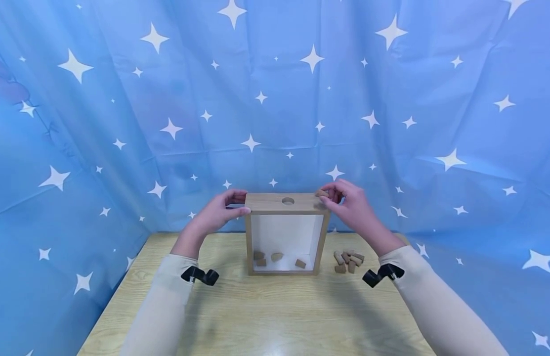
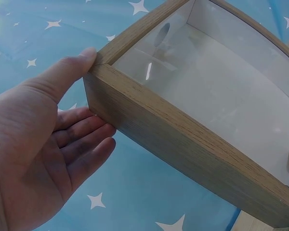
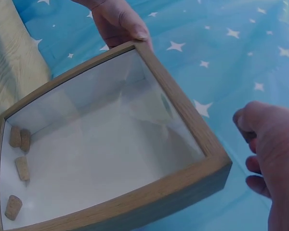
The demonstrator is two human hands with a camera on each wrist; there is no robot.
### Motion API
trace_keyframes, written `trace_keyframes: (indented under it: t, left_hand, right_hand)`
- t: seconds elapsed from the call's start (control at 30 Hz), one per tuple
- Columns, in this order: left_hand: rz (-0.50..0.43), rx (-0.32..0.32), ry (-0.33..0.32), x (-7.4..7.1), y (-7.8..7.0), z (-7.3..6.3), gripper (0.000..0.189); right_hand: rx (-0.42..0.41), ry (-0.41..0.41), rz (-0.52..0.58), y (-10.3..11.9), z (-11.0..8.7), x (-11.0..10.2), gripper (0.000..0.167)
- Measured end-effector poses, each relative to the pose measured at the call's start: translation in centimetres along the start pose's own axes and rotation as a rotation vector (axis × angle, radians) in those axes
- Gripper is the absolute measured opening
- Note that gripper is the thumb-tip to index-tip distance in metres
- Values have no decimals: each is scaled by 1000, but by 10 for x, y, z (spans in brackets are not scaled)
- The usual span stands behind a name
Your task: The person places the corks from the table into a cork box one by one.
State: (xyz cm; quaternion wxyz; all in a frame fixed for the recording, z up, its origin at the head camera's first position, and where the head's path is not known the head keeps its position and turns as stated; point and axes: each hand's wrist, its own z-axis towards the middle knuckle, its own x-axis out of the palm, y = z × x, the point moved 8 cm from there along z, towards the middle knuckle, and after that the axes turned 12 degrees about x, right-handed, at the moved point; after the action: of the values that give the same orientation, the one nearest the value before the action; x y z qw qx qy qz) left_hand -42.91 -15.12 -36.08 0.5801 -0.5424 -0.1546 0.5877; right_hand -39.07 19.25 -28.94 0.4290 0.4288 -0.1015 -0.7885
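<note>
A shallow wooden box (image 1: 267, 202) with a clear front stands upright on the table, a round hole (image 1: 288, 201) in its top. Its upper left corner is gripped by my left hand (image 1: 212, 213), thumb on the front edge and fingers at the back in the left wrist view. Above the box's top right end, my right hand (image 1: 354, 203) pinches a cork (image 1: 321, 193) between thumb and fingertips. In the right wrist view that cork is mostly hidden by the hand. Several corks (image 3: 22, 168) lie inside along the box's bottom.
A small pile of loose corks (image 1: 338, 258) lies on the wooden table (image 1: 275, 316), right of the box. Behind the table hangs a blue curtain (image 1: 275, 113) with white stars. Black wrist mounts (image 1: 383, 275) sit on both sleeves.
</note>
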Motion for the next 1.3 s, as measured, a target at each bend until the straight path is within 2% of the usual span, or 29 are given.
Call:
trace_keyframes:
  t: [0.2, 0.4, 0.67, 1.1, 1.3]
  left_hand:
    - [1, -2, 12, 3, 3, 2, 72]
    - [7, 4, 6, 2, 3, 1, 71]
    - [-5, 2, 2, 2, 2, 0, 71]
    - [3, 1, -4, 1, 0, 0, 69]
    - [2, 6, -3, 0, 0, 1, 69]
  right_hand:
    - [52, 68, -1, -2, 11, 11, 10]
    - [63, 175, -7, 7, 21, 27, 11]
    - [115, 262, -13, 13, 29, 44, 13]
    - [19, 307, -53, 23, 36, 57, 20]
    - [1, 323, -82, 27, 39, 62, 22]
